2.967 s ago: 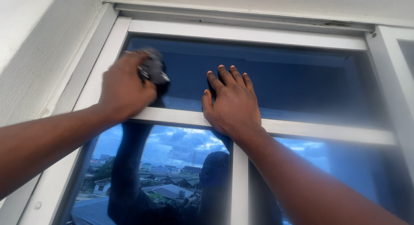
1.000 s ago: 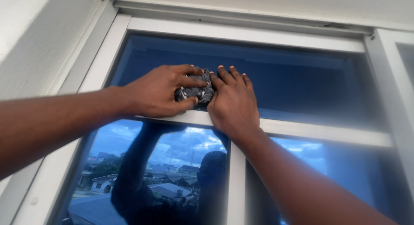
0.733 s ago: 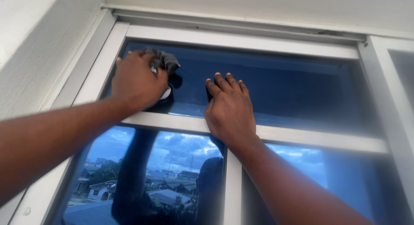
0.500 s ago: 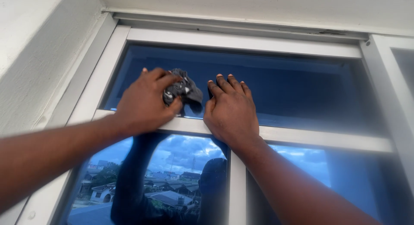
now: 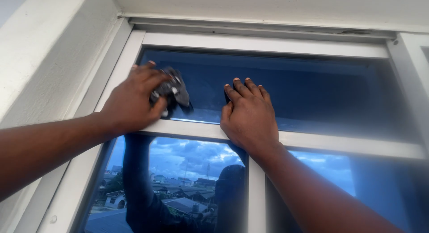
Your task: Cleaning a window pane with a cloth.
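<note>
a white-framed window (image 5: 263, 44) with tinted glass. the left hand (image 5: 134, 101) bunches a soft, light dark cloth (image 5: 172, 91) against the upper pane; the right hand (image 5: 250, 114) lies spread flat, holding nothing.

Left hand (image 5: 132, 101) presses cloth (image 5: 173, 91) against upper glass pane (image 5: 313, 88), left part. Right hand (image 5: 249, 117) just right of it, flat, over horizontal frame bar (image 5: 353, 145). Vertical bar (image 5: 256, 197) below, between lower panes.
</note>
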